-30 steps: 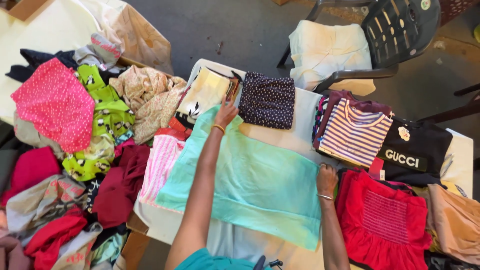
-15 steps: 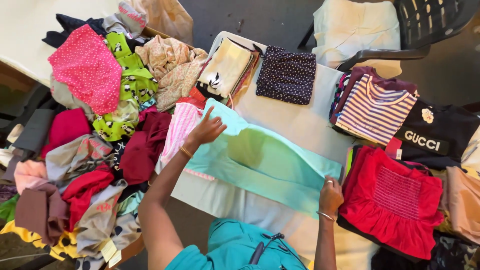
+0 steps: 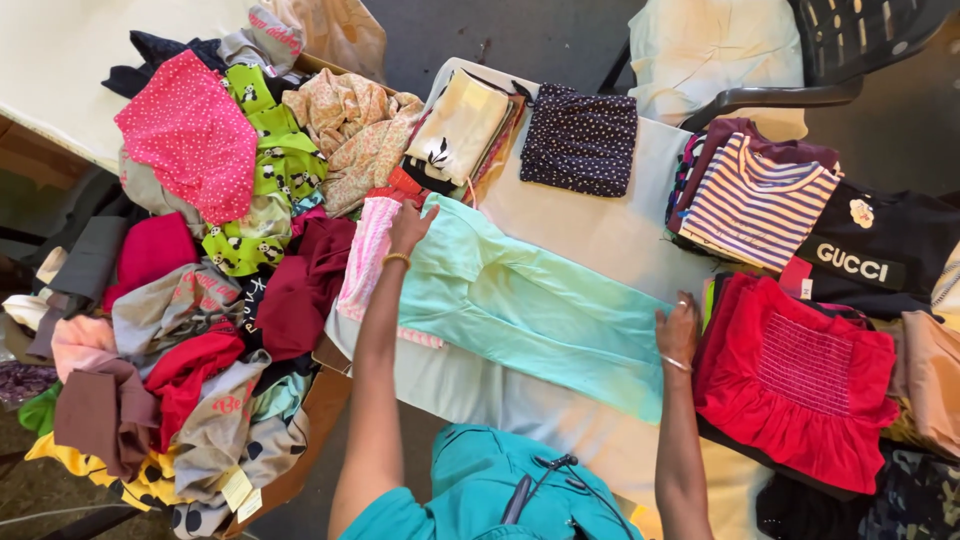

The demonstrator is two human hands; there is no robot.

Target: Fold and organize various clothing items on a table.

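While the left hand [image 3: 409, 226] lies flat, fingers spread, on one end of the mint-green garment [image 3: 530, 308], the right hand [image 3: 678, 328] presses palm-down on the other end, fingers loosely extended; neither hand is closed round the cloth, both only pin it. The garment lies stretched across the white table [image 3: 600, 232], folded lengthwise, with its left end overlapping a pink striped piece [image 3: 366, 255].

Risks, judged from this layout:
- The thin fabric likely slides under flat palms, so the fold could shift or open, since nothing is pinched.
- The left end sits right at the pink striped piece and the loose heap of clothes [image 3: 200, 300]; a drag toward that side could catch those and pull them onto the table or off the edge.
- The right hand touches or nearly touches the red smocked top [image 3: 795, 375]; I cannot tell which. A sweep that way could rumple that stack.
- The navy dotted folded piece [image 3: 580, 140] and the cream folded stack [image 3: 462, 128] lie just beyond; a wide flip could knock them.
- The near table edge is close to the garment's lower hem, which could let it slip off.
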